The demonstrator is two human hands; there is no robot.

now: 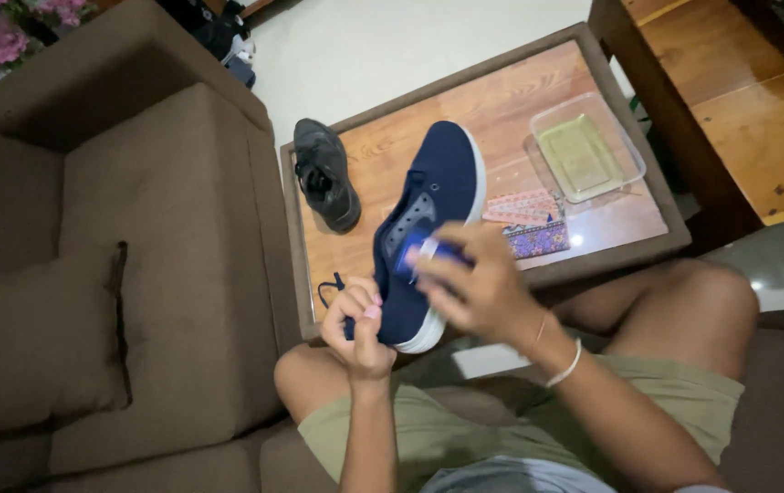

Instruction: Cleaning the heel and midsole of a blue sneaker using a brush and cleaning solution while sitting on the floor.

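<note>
A navy blue sneaker (433, 205) with a white sole is held up over the edge of the low table, toe pointing away from me. My left hand (355, 324) grips its heel end, fingers curled around the back. My right hand (479, 278) rests over the tongue area, holding a small blue and white object (424, 248) against the shoe; what it is cannot be told. A dark lace end (326, 290) dangles by the left hand.
A second dark grey shoe (326, 173) lies on the wooden glass-topped table (520, 100). A clear plastic container (585, 151) and patterned cloth pieces (529, 224) sit to the right. A brown sofa (136, 256) is at left.
</note>
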